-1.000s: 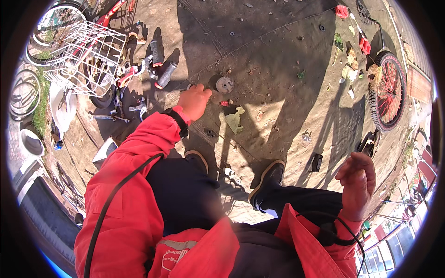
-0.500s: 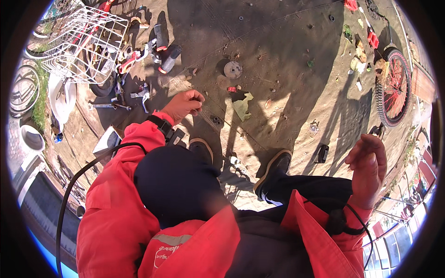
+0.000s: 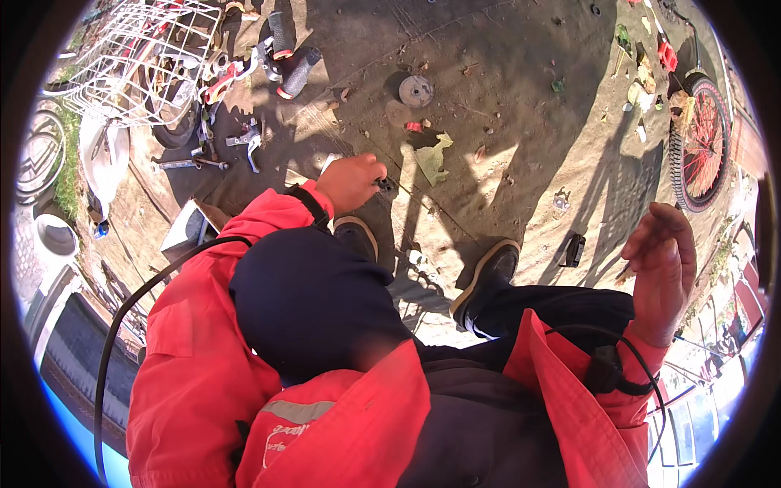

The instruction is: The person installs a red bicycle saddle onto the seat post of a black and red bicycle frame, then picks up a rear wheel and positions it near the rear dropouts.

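Observation:
My left hand (image 3: 354, 180) reaches down to the dirt ground in front of my left shoe (image 3: 358, 237), fingers closed on a small dark part (image 3: 386, 186) that is mostly hidden in the grip. My right hand (image 3: 663, 264) hangs in the air off to the right, fingers loosely apart and holding nothing. A small black object (image 3: 574, 250) lies on the ground just left of it. Both sleeves are red; my dark trouser legs and my right shoe (image 3: 486, 276) show below.
Scattered on the ground ahead: a round metal disc (image 3: 416, 90), a crumpled scrap of paper (image 3: 434, 159), black handlebar grips (image 3: 298, 73), brake levers (image 3: 246, 142). A white wire basket (image 3: 138, 57) stands at far left, a red-spoked bicycle wheel (image 3: 698, 142) at far right.
My left hand has drawn back from near the metal disc toward my left shoe and closed on a small part. The right hand has stayed raised, drifting slightly.

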`<act>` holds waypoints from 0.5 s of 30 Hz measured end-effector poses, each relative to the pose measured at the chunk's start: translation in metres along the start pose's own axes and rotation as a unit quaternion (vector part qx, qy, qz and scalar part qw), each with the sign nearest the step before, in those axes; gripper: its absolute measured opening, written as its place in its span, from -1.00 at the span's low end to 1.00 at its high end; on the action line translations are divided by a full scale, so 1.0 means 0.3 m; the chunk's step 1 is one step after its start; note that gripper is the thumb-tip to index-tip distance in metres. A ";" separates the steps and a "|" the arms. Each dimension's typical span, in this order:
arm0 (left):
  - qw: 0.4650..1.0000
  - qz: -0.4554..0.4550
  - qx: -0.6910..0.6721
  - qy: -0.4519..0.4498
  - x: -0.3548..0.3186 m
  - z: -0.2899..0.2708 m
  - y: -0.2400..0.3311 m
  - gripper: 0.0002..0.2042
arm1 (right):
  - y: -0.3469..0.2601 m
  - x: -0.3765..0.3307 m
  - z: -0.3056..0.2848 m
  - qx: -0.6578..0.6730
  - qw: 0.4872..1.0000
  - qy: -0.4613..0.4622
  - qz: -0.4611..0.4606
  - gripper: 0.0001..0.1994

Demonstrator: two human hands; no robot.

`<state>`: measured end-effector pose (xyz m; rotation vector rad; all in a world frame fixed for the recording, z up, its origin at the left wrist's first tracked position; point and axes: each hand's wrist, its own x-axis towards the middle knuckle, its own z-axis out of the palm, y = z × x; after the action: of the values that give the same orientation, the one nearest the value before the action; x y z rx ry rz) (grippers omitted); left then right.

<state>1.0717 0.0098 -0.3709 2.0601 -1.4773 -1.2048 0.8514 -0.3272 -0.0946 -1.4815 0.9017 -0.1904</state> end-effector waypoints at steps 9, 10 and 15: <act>0.991 -0.006 0.117 -0.067 0.052 0.025 0.022 -0.85 | 0.009 0.000 -0.019 0.008 1.000 0.005 0.006 -0.47; 0.991 -0.018 0.120 -0.063 0.051 0.024 0.022 -0.85 | 0.010 0.000 -0.020 0.008 1.000 0.005 0.004 -0.47; 0.998 -0.059 -0.024 0.008 0.037 0.021 0.016 -0.83 | 0.013 0.003 -0.027 0.013 1.000 -0.001 0.003 -0.47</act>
<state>1.0650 -0.0009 -0.3763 2.1456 -1.3215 -1.2527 0.8454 -0.3334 -0.0973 -1.4550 0.8982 -0.1950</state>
